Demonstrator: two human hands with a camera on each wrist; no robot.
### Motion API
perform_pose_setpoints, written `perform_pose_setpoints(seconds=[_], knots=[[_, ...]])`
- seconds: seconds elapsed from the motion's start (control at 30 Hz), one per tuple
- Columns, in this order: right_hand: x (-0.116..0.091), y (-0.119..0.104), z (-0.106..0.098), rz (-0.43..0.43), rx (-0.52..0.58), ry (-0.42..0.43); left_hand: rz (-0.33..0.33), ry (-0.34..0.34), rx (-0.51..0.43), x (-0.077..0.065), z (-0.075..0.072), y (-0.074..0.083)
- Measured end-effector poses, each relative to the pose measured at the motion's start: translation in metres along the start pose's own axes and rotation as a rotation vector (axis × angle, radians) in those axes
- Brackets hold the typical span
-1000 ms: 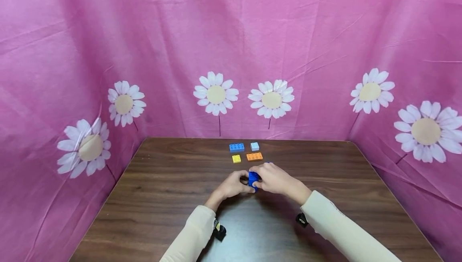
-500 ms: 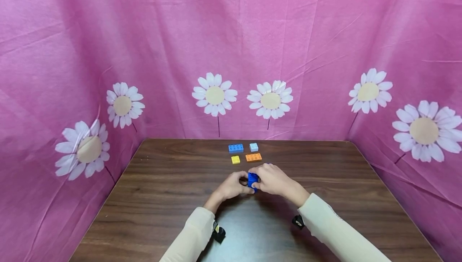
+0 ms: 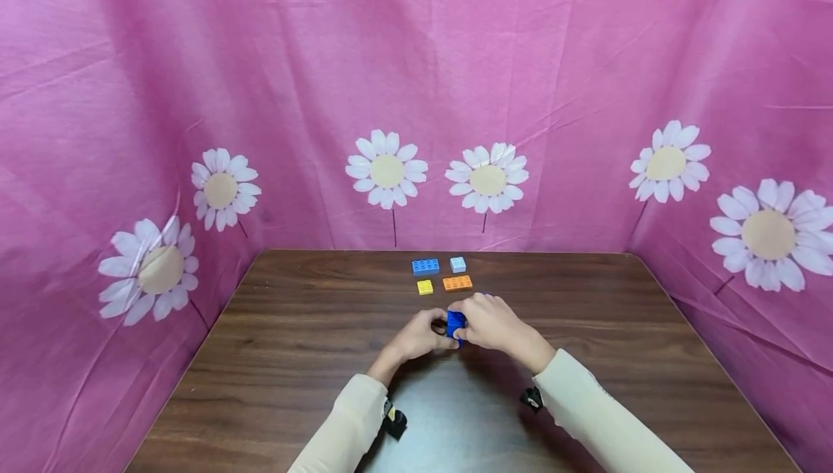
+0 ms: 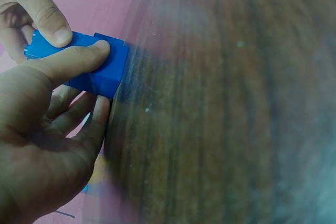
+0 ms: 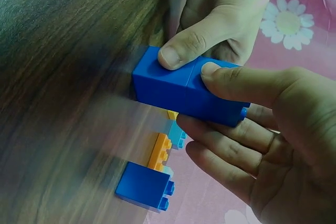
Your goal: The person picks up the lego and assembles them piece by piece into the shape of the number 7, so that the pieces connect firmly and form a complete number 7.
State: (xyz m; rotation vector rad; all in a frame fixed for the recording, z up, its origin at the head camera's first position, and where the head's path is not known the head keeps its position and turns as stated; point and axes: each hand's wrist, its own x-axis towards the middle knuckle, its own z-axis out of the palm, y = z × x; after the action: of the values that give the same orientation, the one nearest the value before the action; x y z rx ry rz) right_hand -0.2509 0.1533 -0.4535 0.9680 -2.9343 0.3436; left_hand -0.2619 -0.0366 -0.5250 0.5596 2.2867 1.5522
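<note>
Two dark blue toy building bricks (image 3: 455, 322) are stacked in line between my hands. The right wrist view shows a seam between the lower brick (image 5: 160, 81) on the table and the upper brick (image 5: 218, 93), whose stud shows. My left hand (image 3: 416, 335) grips the lower brick, thumb across its near face, as the left wrist view shows. From the other side my right hand (image 3: 491, 322) pinches the upper brick between thumb and fingers. Another blue brick (image 5: 144, 187) lies on the table beyond my right hand, mostly hidden by it in the head view.
Farther back on the brown wooden table (image 3: 293, 372) lie a medium blue brick (image 3: 426, 267), a pale blue brick (image 3: 458, 265), a yellow brick (image 3: 425, 287) and an orange brick (image 3: 458, 283). A pink cloth (image 3: 416, 61) with printed daisies hangs around the table.
My right forearm and its wrist camera have shifted slightly leftward. Both hands keep their hold on the stacked blue bricks, which stay in place.
</note>
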Motion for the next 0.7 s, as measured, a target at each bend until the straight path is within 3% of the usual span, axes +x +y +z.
perform_pose_setpoints(seconds=[0.37, 0.7], knots=[[-0.0009, -0.002, 0.0032, 0.044, 0.028, 0.003, 0.002, 0.024, 0.026, -0.0033, -0.0003, -0.0008], [-0.0062, -0.0009, 0.0071, 0.085, 0.103, -0.007, 0.036, 0.006, 0.126, -0.0061, 0.0012, 0.0043]])
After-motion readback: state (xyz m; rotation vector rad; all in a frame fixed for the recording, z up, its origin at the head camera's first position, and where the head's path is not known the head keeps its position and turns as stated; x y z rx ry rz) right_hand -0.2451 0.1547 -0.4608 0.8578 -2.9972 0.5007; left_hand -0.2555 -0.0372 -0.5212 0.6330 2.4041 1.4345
